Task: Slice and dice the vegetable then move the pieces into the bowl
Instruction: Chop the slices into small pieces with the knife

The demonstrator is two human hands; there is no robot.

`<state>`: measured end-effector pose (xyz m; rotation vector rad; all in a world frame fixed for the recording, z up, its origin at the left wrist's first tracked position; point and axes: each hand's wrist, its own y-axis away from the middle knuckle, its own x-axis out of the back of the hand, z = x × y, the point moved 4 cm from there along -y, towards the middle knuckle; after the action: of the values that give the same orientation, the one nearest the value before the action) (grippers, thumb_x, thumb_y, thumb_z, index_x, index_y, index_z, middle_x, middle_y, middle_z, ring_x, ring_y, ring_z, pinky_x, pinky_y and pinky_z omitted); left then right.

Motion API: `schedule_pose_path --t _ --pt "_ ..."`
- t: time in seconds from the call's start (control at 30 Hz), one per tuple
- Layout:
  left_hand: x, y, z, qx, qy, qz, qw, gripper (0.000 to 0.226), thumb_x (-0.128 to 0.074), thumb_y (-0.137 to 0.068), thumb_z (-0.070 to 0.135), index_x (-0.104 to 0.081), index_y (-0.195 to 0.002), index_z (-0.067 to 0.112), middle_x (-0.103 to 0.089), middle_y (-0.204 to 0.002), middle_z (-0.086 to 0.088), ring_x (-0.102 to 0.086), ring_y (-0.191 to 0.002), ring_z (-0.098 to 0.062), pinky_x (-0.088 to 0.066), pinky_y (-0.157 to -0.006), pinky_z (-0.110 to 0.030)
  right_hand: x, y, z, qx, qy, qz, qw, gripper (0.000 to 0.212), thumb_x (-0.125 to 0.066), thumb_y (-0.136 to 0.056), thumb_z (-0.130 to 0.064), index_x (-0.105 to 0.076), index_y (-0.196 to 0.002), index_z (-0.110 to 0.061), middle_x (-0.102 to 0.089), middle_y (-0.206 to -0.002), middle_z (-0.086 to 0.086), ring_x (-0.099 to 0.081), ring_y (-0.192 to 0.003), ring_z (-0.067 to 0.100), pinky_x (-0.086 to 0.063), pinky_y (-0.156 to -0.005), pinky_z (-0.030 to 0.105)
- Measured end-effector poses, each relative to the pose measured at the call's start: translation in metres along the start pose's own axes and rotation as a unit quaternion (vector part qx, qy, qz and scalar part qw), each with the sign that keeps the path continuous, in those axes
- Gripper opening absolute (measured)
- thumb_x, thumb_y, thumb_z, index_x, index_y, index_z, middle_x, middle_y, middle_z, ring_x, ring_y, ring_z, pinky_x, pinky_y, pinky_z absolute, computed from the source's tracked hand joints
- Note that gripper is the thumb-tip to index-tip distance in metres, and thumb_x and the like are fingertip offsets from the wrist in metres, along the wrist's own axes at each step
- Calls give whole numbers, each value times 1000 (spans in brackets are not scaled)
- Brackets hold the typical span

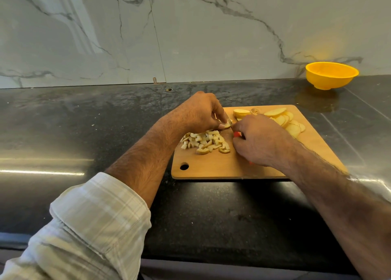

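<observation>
A dark stone counter [84, 131] meets a marble backsplash [190, 36].

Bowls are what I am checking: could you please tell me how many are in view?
1. The yellow bowl stands on the dark counter at the far right by the wall, apart from the cutting board.

Diced potato pieces [204, 142], pale with bits of skin, heaped on the left part of the wooden cutting board [213, 167]. Round potato slices [284, 119] overlapping along its far right. Yellow bowl [331, 74] upright on the counter, well apart beyond the board's right corner.
</observation>
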<state>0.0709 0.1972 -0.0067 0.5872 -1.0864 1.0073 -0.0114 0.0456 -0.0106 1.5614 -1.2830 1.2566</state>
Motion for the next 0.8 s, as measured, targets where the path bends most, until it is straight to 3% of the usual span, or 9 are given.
schedule_pose_path --t 0.17,0.27,0.37,0.5,0.6,0.8 --pt "-1 0 -3 9 12 -5 1000 13 -83 -90 28 -83 -103 29 -74 -108 11 -66 -103 -8 -60 -93 -37 -2 8 0 7 -17 5 1000 30 -61 -96 -36 -67 -122 -23 -60 -97 -5 -56 -88 13 -43 -63 27" --pt "-1 0 -2 11 10 -3 1000 13 -83 -90 26 -83 -103 29 -73 -108 10 -65 -103 -8 -59 -92 -36 -2 9 -4 6 12 -16 1000 10 -61 -96 -34 -59 -97 -24 -53 -88 -5 -53 -84 14 -35 -56 26" --pt "-1 0 -1 7 10 3 1000 14 -84 -89 25 -84 -103 27 -73 -106 11 -65 -100 -7 -59 -88 -31 -1 10 -4 1 11 -19 1000 16 -61 -94 -30 -56 -82 -23 -56 -81 -4 -53 -76 12 -37 -55 27" --pt "-1 0 0 8 18 5 1000 15 -85 -89 24 -84 -103 25 -74 -102 11 -65 -96 -5 -56 -81 -24 2 3 -5 -7 -20 -11 1000 10 -62 -93 -27 -68 -97 -20 -63 -81 -3 -61 -77 14 -48 -59 29" --pt "1 0 1 3 12 5 1000 15 -85 -88 24 -84 -103 26 -75 -103 10 -66 -96 -4 -55 -79 -21 1 -6 -7 -7 -13 -12 1000 25 -65 -93 -29 -71 -115 -21 -63 -88 -4 -60 -81 13 -51 -63 30" --pt "4 4 -2 4 2 19 1000 13 -86 -88 23 -84 -100 24 -76 -98 12 -67 -94 -2 -55 -83 -21 -4 -4 -5 9 -4 40 999 24 -59 -97 -32 -72 -112 -19 -63 -90 -4 -58 -81 12 -43 -61 27"
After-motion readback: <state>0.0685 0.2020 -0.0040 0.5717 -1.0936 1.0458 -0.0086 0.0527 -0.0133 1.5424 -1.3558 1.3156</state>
